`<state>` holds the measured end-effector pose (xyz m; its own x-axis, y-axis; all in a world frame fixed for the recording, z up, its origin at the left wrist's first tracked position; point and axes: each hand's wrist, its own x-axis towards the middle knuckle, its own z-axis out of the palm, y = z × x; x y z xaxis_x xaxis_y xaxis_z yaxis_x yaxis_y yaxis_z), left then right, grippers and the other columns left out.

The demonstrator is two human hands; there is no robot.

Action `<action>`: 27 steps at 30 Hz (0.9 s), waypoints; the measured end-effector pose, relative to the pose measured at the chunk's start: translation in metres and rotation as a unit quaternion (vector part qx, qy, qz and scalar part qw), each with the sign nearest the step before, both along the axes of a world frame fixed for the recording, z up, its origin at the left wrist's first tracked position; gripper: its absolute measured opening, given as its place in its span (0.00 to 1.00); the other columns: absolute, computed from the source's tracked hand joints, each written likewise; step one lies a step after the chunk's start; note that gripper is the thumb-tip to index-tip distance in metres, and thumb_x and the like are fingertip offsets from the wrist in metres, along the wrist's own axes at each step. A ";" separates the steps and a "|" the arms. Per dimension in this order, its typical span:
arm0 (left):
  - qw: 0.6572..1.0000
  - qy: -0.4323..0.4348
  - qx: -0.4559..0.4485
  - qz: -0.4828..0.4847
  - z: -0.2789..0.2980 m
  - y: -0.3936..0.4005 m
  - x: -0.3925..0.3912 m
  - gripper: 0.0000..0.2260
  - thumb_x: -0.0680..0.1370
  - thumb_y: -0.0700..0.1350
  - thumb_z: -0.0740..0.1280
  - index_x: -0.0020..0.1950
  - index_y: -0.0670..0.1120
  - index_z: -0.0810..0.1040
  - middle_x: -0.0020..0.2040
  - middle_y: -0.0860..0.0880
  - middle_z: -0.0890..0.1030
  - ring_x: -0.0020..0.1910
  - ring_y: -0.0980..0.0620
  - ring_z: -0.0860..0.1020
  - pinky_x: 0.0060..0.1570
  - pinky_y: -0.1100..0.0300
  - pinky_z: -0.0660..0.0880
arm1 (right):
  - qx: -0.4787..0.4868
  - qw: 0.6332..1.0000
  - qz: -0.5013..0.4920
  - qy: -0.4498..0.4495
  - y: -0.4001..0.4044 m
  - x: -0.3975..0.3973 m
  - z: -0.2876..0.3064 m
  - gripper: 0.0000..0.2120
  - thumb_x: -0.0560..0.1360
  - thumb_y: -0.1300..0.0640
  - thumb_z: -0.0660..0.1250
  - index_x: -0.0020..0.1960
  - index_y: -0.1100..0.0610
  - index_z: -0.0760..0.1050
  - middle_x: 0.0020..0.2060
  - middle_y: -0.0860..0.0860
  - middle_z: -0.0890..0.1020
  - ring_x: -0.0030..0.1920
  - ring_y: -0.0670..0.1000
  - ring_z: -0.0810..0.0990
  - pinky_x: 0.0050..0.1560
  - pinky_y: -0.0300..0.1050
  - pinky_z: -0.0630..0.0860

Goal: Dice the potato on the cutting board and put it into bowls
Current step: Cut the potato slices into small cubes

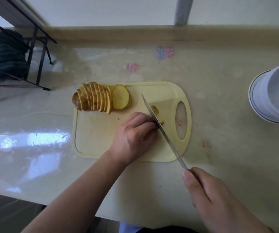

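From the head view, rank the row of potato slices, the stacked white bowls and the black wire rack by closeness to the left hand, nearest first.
1. Row of potato slices, on the board's far left, just beyond the left hand.
2. Stacked white bowls, far right.
3. Black wire rack, far left corner.

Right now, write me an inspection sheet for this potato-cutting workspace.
Surface: pale glossy counter with faded printed marks and glare at left.
Job's things: sliced potato fanned at the back left of the yellow cutting board; a small potato piece under the knife; stacked white bowls at right.
Clutter: black wire rack with dark cloth at back left.
Hands: left hand, fingers curled, holds the piece; right hand grips the knife handle.
Cables: nothing seen.
Surroundings: wall behind, with a grey upright.
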<state>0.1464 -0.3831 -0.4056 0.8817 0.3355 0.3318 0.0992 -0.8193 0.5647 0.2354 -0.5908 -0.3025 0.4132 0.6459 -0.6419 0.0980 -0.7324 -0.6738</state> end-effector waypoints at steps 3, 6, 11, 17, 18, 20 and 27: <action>1.000 -0.003 0.000 -0.008 -0.001 0.000 0.001 0.02 0.74 0.32 0.74 0.46 0.36 0.85 0.45 0.41 0.83 0.44 0.42 0.81 0.44 0.51 0.78 | 0.032 0.999 0.004 -0.041 0.017 0.005 -0.014 0.25 0.70 0.32 0.47 0.34 0.52 0.66 0.27 0.46 0.75 0.29 0.46 0.72 0.35 0.45 0.68; 1.000 -0.009 0.011 -0.011 -0.002 0.000 0.000 0.01 0.76 0.33 0.73 0.46 0.35 0.85 0.44 0.40 0.82 0.43 0.41 0.80 0.42 0.48 0.79 | 0.054 0.997 0.013 -0.056 0.034 0.014 -0.021 0.24 0.73 0.34 0.48 0.34 0.52 0.66 0.24 0.48 0.72 0.28 0.45 0.71 0.33 0.45 0.68; 0.999 -0.023 0.027 0.021 -0.006 -0.007 -0.003 0.02 0.77 0.34 0.73 0.48 0.35 0.85 0.46 0.39 0.82 0.45 0.42 0.81 0.45 0.51 0.79 | 0.075 0.996 0.018 -0.045 0.032 0.023 -0.024 0.24 0.74 0.34 0.49 0.33 0.53 0.65 0.23 0.47 0.70 0.26 0.44 0.67 0.31 0.42 0.65; 0.997 -0.038 0.019 0.067 -0.004 -0.017 -0.010 0.02 0.77 0.34 0.74 0.48 0.35 0.85 0.47 0.40 0.83 0.46 0.43 0.81 0.49 0.56 0.78 | 0.075 0.996 0.011 -0.040 0.021 0.016 -0.016 0.25 0.73 0.32 0.50 0.32 0.53 0.65 0.23 0.48 0.70 0.26 0.45 0.66 0.31 0.45 0.65; 0.997 -0.035 0.020 0.068 -0.005 -0.017 -0.011 0.02 0.77 0.33 0.73 0.48 0.35 0.85 0.47 0.40 0.83 0.46 0.42 0.81 0.49 0.56 0.78 | 0.077 0.996 0.010 -0.040 0.019 0.016 -0.015 0.25 0.72 0.32 0.50 0.32 0.53 0.65 0.23 0.48 0.69 0.26 0.45 0.65 0.31 0.44 0.65; 0.997 -0.029 0.023 0.071 -0.005 -0.017 -0.012 0.02 0.77 0.33 0.73 0.47 0.35 0.85 0.47 0.40 0.83 0.46 0.42 0.81 0.48 0.55 0.78 | 0.080 0.996 0.006 -0.035 0.015 0.015 -0.013 0.25 0.72 0.32 0.50 0.33 0.53 0.65 0.23 0.47 0.69 0.26 0.45 0.65 0.31 0.44 0.64; 0.997 -0.028 0.025 0.071 -0.005 -0.015 -0.013 0.04 0.78 0.35 0.71 0.48 0.35 0.85 0.48 0.41 0.84 0.47 0.43 0.81 0.50 0.56 0.78 | 0.078 0.996 0.019 -0.038 0.006 0.008 -0.008 0.20 0.73 0.32 0.50 0.36 0.46 0.68 0.25 0.48 0.71 0.27 0.45 0.68 0.32 0.46 0.67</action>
